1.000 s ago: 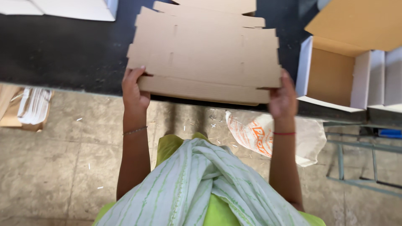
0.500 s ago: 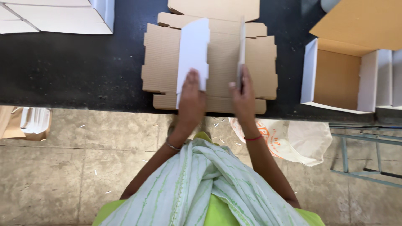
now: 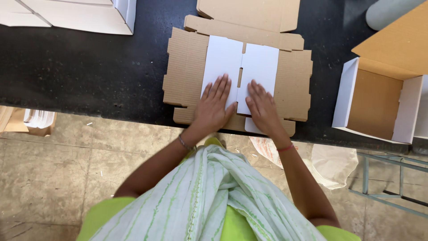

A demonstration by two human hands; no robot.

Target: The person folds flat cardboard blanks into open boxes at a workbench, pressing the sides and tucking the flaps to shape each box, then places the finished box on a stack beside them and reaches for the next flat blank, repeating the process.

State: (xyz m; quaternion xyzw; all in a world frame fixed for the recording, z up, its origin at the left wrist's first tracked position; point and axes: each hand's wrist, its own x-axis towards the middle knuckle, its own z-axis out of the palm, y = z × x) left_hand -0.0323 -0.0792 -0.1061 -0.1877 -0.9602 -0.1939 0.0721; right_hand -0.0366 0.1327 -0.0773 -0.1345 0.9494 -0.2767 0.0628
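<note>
A flat brown corrugated cardboard box blank (image 3: pixel 187 67) lies on the black table (image 3: pixel 89 76). Two white-faced side flaps are folded inward over its middle: the left flap (image 3: pixel 220 58) and the right flap (image 3: pixel 261 62), meeting at a narrow gap. My left hand (image 3: pixel 214 107) presses flat on the left flap with fingers spread. My right hand (image 3: pixel 263 109) presses flat on the right flap the same way. Neither hand grips anything.
An assembled open box (image 3: pixel 374 102), white outside and brown inside, stands at the right on the table. White flattened boxes (image 3: pixel 76 13) lie at the far left. A plastic bag (image 3: pixel 330 163) and a metal frame (image 3: pixel 392 178) are on the tiled floor.
The blank was first held up by both hands at its edge, then laid on the table. The two white flaps stood upright half a second ago and are now pressed flat.
</note>
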